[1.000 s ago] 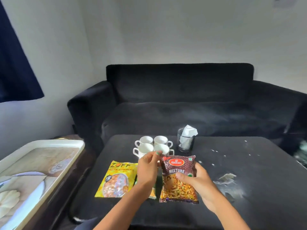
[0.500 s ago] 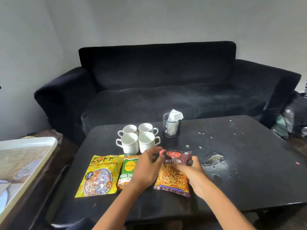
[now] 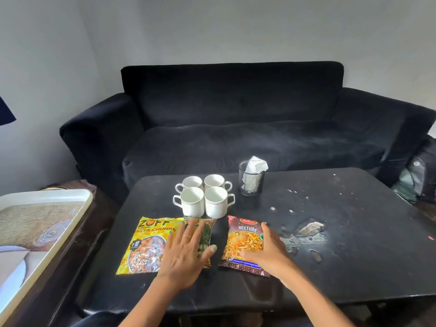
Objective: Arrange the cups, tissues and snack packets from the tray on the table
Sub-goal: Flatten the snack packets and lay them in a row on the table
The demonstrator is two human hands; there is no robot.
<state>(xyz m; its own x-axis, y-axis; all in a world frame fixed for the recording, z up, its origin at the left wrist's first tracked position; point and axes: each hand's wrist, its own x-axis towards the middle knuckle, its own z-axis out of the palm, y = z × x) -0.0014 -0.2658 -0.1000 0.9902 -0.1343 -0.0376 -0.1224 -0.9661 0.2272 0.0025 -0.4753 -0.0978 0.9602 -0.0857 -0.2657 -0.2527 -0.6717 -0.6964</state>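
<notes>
Several white cups [image 3: 204, 197] stand clustered on the black table [image 3: 342, 244], with a mesh holder of tissues [image 3: 252, 178] to their right. In front lie three snack packets: a yellow one [image 3: 144, 246], a green one [image 3: 205, 230] and a maroon mixture packet [image 3: 245, 241]. My left hand [image 3: 186, 256] lies flat, fingers spread, over the green packet and the yellow packet's edge. My right hand [image 3: 266, 251] rests on the right side of the mixture packet, which lies flat.
A white tray [image 3: 47, 223] sits on a dark side stand at the left. A black sofa [image 3: 236, 126] runs behind the table. The table's right half has chipped, speckled patches [image 3: 309, 228]. A bag [image 3: 417, 180] leans at far right.
The mixture packet, held at both ends a second ago, now lies flat on the table. My left hand left it and spread over the green packet. The view shifted.
</notes>
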